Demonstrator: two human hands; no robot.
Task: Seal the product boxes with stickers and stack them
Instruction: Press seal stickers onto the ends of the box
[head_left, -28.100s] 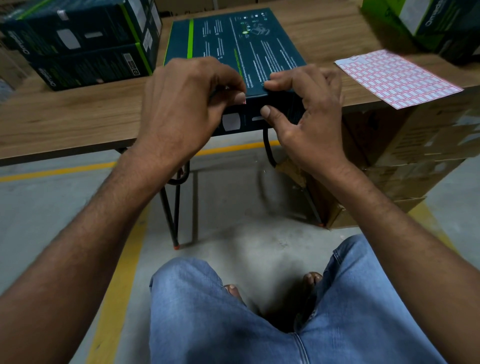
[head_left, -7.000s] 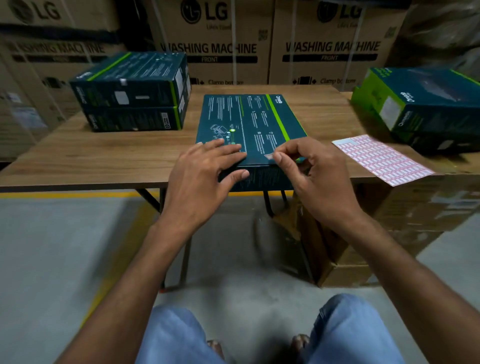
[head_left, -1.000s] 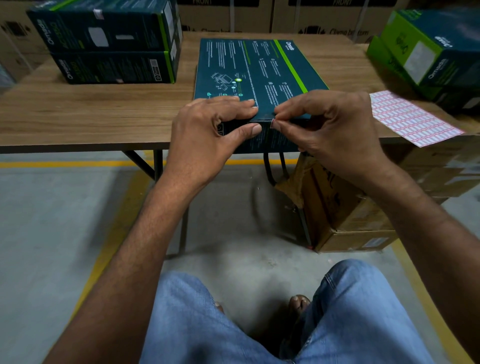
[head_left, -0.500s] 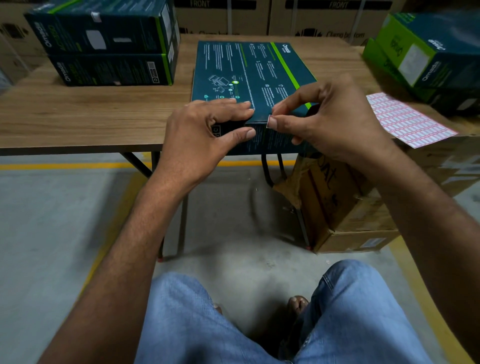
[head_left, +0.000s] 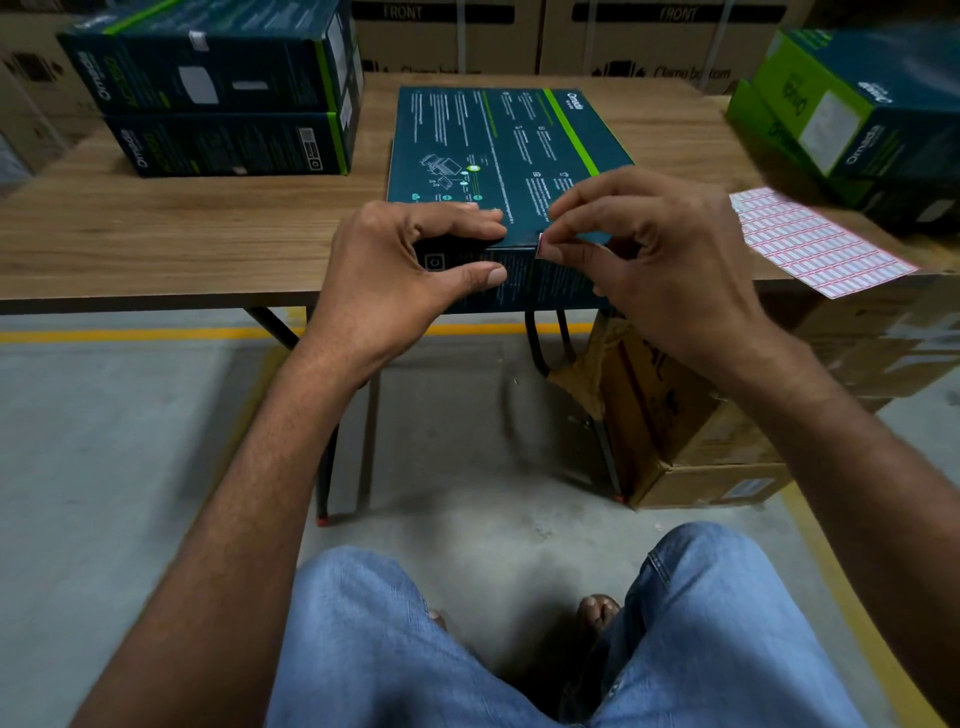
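A flat dark teal product box (head_left: 488, 150) with a green stripe lies on the wooden table (head_left: 156, 234), its near end at the table's front edge. My left hand (head_left: 400, 270) grips that near end, fingers on top and thumb on the front face. My right hand (head_left: 654, 260) pinches a small white sticker (head_left: 541, 245) between thumb and forefinger, right at the box's top front edge. A sheet of red-and-white stickers (head_left: 815, 244) lies to the right, overhanging the table edge.
Two stacked teal boxes (head_left: 223, 93) stand at the back left. More green-and-teal boxes (head_left: 852, 114) are piled at the back right. Large brown cartons (head_left: 519, 36) line the wall behind. A torn cardboard box (head_left: 685, 421) sits on the floor under the table's right side.
My right hand has brought the sticker down to the box's top front edge beside my left fingers. The left hand keeps its grip on the box end.
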